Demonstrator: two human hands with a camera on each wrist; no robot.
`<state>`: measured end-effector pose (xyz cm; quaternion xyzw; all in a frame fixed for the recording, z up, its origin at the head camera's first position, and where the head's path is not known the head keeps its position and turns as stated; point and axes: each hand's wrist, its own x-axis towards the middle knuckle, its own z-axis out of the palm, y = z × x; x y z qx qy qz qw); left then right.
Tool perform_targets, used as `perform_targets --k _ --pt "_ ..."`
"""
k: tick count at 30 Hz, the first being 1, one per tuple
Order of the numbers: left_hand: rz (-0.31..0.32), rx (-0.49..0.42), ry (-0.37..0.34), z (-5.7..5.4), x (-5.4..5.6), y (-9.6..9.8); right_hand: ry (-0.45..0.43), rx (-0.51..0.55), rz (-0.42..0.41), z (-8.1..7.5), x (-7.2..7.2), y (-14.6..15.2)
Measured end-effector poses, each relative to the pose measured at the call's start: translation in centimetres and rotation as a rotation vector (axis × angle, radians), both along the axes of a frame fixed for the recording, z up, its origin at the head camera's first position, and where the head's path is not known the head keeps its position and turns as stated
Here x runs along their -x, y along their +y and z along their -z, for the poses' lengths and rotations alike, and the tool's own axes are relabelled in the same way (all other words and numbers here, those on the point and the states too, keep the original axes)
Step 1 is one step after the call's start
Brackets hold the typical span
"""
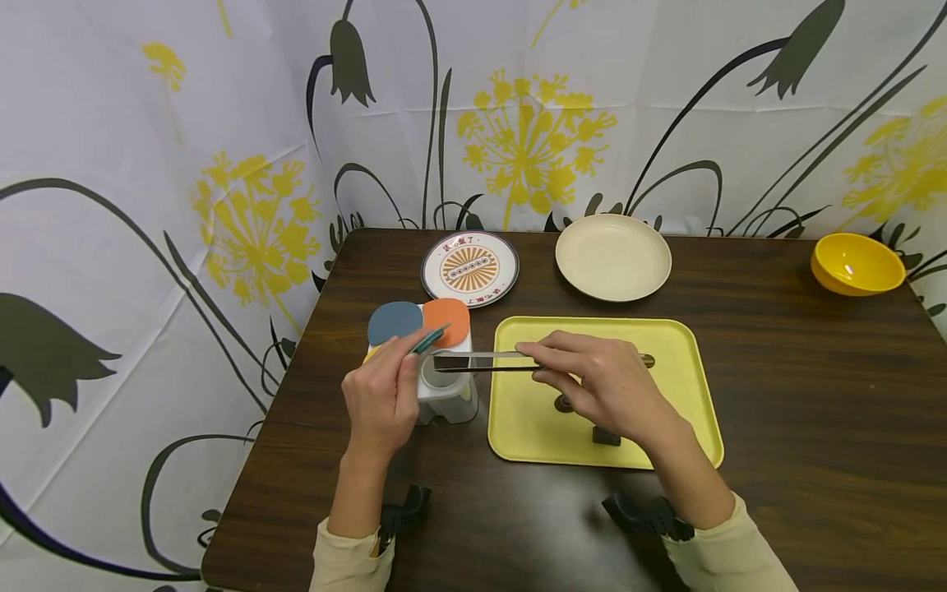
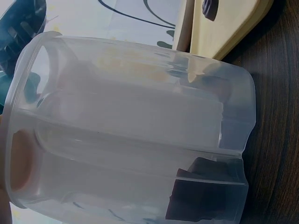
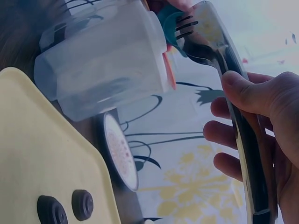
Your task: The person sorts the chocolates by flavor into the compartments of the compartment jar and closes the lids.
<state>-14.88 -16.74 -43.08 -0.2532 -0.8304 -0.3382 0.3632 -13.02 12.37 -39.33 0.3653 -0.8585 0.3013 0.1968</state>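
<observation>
My left hand (image 1: 381,395) pinches a raised teal lid (image 1: 429,339) at the near compartment of a translucent container (image 1: 447,403). The container's other lids are blue, orange and yellow. A dark chunk (image 2: 201,193) shows through its wall near the bottom in the left wrist view. My right hand (image 1: 602,378) grips metal tongs (image 1: 488,355), one arm fork-shaped and the other flat. Their tips point left over the uncovered compartment, close to the teal lid. Below the right hand, a yellow tray (image 1: 525,432) bears small dark brown pieces (image 3: 83,204), partly hidden by the hand in the head view.
A white patterned plate (image 1: 469,270) lies behind the container. Behind the tray is a cream plate (image 1: 614,256). A yellow bowl (image 1: 858,265) stands at the far right of the dark wooden table (image 1: 806,395). Flower-printed cloth hangs along the back and left.
</observation>
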Motion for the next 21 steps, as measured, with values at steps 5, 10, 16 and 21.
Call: perform_targets --k 5,10,16,21 --pt "0.0 -0.007 -0.001 0.0 0.0 0.0 -0.007 -0.02 0.007 0.0 0.3 -0.4" --pt "-0.006 -0.005 -0.008 0.0 0.0 -0.1 -0.03 -0.03 -0.001 0.2 0.5 -0.8" --pt "-0.014 0.003 -0.019 0.1 0.0 -0.1 -0.054 -0.026 -0.022 0.4 0.6 -1.2" --pt "-0.016 0.006 -0.02 0.1 0.0 -0.1 -0.059 -0.034 -0.016 0.3 0.6 -1.4"
